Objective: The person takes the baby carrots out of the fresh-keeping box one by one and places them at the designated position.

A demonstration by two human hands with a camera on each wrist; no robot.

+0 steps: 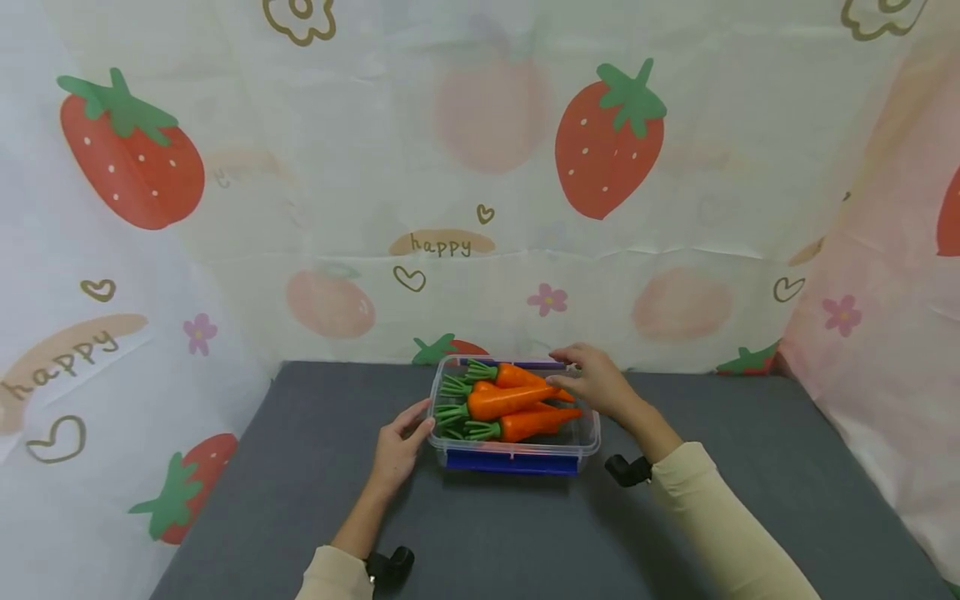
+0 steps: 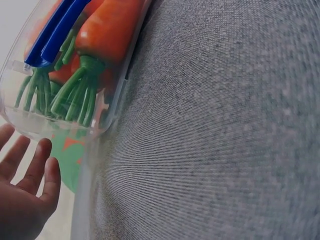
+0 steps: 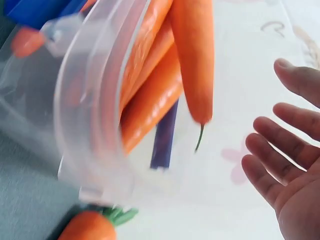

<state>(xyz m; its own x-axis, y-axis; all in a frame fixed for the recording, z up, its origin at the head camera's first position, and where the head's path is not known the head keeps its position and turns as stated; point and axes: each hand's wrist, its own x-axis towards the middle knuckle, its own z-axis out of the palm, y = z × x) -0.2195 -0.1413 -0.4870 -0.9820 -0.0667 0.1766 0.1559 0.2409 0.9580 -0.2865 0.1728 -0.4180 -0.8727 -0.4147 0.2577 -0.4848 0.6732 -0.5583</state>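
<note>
A clear plastic box (image 1: 517, 450) with blue side clips (image 1: 512, 462) sits at the back of the table, with several orange carrots (image 1: 502, 402) piled inside. Their green tops (image 2: 82, 95) point left. My left hand (image 1: 399, 446) is at the box's left end, thumb and fingertips right at the wall. In the left wrist view its fingers (image 2: 37, 165) are extended. Over the back right corner, my right hand (image 1: 596, 382) has its fingers loosely spread and holds nothing. One carrot (image 3: 195, 65) lies on top, its thin tip toward the right hand.
The dark grey table (image 1: 322, 467) meets a cloth backdrop (image 1: 360, 183) printed with strawberries and flowers. Low in the right wrist view, an orange, rounded thing (image 3: 87, 227) with a green top shows beyond the box's end. A black wrist camera (image 1: 626, 471) sits by each sleeve.
</note>
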